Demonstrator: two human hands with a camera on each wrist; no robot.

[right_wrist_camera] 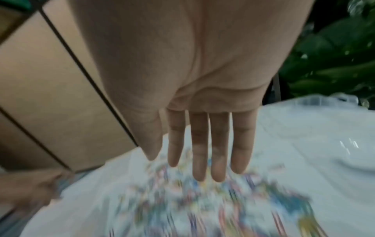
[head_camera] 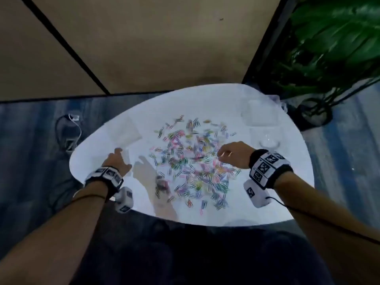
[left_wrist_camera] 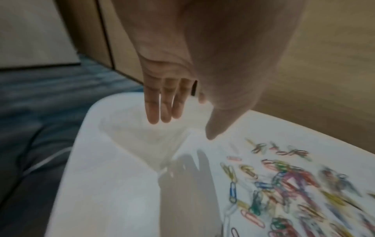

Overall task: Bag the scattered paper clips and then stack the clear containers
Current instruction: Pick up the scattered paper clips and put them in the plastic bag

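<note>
Both my hands bare, holding nothing. Left hand [left_wrist_camera: 172, 52] fingers [left_wrist_camera: 160, 104] straight, close together, hovering over clear bag [head_camera: 127, 130] lying flat on table [head_camera: 98, 161], not yet touching it. Right hand [right_wrist_camera: 202, 80] fingers [right_wrist_camera: 199, 144] straight, slightly parted, above paper clips [head_camera: 193, 159] scattered mid-table. Clear containers [head_camera: 260, 115] sit far right. Step, I judge: take bag. Pinch one film layer at mouth, lift it open, then sweep clips together rather than picking singly. Film slippery, hard to see.
</note>
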